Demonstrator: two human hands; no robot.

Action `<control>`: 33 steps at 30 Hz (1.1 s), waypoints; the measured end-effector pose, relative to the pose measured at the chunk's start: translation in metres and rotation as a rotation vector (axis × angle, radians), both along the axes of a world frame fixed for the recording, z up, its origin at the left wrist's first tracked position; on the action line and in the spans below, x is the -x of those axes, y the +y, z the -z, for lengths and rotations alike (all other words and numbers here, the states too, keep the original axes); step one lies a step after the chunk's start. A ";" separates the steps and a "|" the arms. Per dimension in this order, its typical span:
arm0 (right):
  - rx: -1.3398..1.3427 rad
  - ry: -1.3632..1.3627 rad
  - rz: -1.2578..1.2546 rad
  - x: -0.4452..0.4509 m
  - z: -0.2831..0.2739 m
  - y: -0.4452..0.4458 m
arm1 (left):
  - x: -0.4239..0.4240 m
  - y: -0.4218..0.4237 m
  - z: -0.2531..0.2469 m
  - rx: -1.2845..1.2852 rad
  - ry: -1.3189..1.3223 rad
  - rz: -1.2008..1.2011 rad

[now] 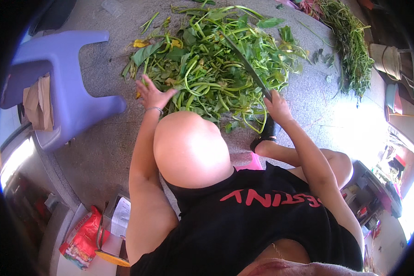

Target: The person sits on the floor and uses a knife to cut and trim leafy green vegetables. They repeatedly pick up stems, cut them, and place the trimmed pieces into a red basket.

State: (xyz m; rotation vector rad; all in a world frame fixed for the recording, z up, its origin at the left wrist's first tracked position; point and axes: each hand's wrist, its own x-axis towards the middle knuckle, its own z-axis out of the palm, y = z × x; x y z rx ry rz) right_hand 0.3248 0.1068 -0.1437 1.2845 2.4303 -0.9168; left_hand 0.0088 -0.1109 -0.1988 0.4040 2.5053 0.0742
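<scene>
A broad heap of green leaves and stems (210,72) covers the floor in front of my knees, with a few yellowed leaves among the green. My right hand (279,107) grips the handle of a long-bladed knife (246,63). Its dark blade slants up and left across the heap's right half. At the heap's left edge is my left hand (155,92), fingers spread, with a bracelet on the wrist. It holds nothing that I can see. Whether its fingertips touch the leaves, I cannot tell.
On the left, a purple plastic stool (67,89) lies tipped over near a brown paper piece (39,103). Another bundle of greens (353,51) lies at upper right. A red printed bag (84,238) is at lower left. My shod foot (264,141) sits close to the heap's lower right.
</scene>
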 end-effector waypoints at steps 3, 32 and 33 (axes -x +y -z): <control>0.042 -0.062 0.054 -0.028 0.022 -0.015 | 0.023 -0.019 0.048 -0.078 -0.024 -0.264; 0.063 0.097 0.122 -0.022 0.026 -0.033 | -0.005 0.085 -0.067 -0.591 0.070 0.396; 0.051 0.122 0.150 -0.021 0.027 -0.034 | 0.003 0.096 -0.067 -0.575 0.230 0.466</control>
